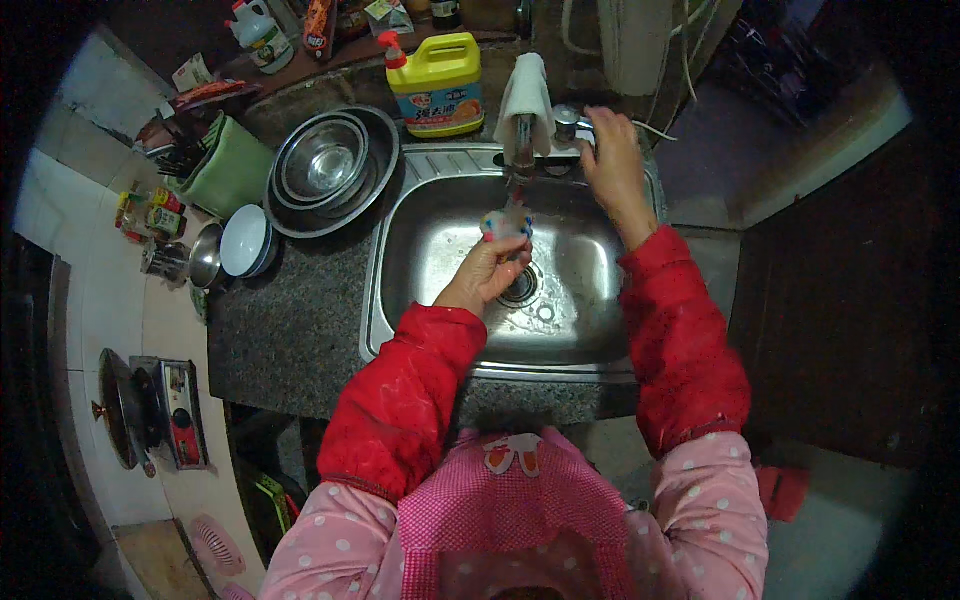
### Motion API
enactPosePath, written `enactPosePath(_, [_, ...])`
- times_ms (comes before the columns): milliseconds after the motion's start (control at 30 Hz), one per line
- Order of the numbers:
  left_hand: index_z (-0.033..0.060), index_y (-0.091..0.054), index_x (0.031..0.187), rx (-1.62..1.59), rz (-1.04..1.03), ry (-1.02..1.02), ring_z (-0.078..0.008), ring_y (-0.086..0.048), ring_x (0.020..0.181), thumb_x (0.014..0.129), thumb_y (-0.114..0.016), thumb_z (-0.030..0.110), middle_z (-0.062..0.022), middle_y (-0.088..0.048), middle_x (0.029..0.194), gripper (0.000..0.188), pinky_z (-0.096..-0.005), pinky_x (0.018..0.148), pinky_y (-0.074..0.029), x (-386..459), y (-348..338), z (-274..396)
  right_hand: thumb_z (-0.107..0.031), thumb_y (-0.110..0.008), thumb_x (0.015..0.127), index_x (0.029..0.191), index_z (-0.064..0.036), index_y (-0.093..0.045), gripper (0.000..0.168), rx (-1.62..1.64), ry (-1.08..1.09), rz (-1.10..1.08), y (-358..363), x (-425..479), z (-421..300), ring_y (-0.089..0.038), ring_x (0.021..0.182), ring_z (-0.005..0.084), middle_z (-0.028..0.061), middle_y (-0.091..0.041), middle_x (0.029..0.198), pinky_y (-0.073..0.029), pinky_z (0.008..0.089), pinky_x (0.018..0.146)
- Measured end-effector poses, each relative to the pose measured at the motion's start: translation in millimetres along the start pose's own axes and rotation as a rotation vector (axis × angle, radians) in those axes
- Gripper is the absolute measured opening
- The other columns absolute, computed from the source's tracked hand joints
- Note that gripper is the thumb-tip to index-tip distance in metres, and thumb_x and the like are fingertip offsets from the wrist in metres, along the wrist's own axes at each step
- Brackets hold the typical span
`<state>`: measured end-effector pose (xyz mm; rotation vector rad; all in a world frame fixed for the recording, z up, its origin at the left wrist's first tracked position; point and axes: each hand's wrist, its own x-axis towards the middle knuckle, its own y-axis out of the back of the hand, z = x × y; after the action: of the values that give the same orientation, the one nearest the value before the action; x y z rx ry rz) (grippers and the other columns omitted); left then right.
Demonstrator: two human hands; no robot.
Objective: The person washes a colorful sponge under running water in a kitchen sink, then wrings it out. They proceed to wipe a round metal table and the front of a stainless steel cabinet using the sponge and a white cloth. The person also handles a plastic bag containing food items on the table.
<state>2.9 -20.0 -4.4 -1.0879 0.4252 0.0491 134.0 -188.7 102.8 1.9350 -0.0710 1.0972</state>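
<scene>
My left hand (495, 271) pinches a small whitish item with coloured spots (506, 223), perhaps a scrubbing sponge, below the faucet spout (524, 142) and over the stainless steel sink (442, 315). What looks like water falls from the spout onto it. A white cloth (525, 86) is draped over the top of the faucet. At the back right of the sink, my right hand (616, 161) has its fingers and thumb around the lever of the faucet handle (583, 126). The drain (519, 286) lies beneath my left hand, with drops of water near it.
A yellow detergent jug (439, 86) with a red pump stands behind the sink. Nested metal basins (386, 161), white bowls (245, 240) and a green container (236, 169) sit to the left on the stone counter (300, 330). A gas stove (180, 412) is farther left.
</scene>
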Motion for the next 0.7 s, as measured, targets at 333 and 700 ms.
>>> enactPosePath(333, [0.0067,-0.052,0.099,0.195,-0.052,0.258,-0.0034,-0.036,0.047,0.078,-0.060,-0.004,0.0012,-0.048,0.069,0.024,-0.0153,0.035,-0.024,-14.2,-6.0,4.9,-0.006,-0.057,0.074,0.117,-0.006,-0.049,0.044,0.028,0.151,-0.695,27.1,-57.9,-28.5,-0.043,0.118,0.0310,0.0127,-0.047,0.127,-0.045,0.0463,0.084])
enactPosePath(700, [0.0058,-0.058,0.075,1.162,-0.032,0.178,-0.0122,-0.048,0.045,0.066,-0.075,0.007,-0.0030,-0.053,0.057,0.019,-0.0265,0.039,-0.035,-22.6,-69.6,-22.7,-0.012,-0.052,0.079,0.101,-0.005,-0.056,0.023,0.190,0.478,-0.858,53.9,-61.6,-46.0,-0.061,0.094,0.0318,0.0183,-0.059,0.108,-0.052,0.0383,0.071])
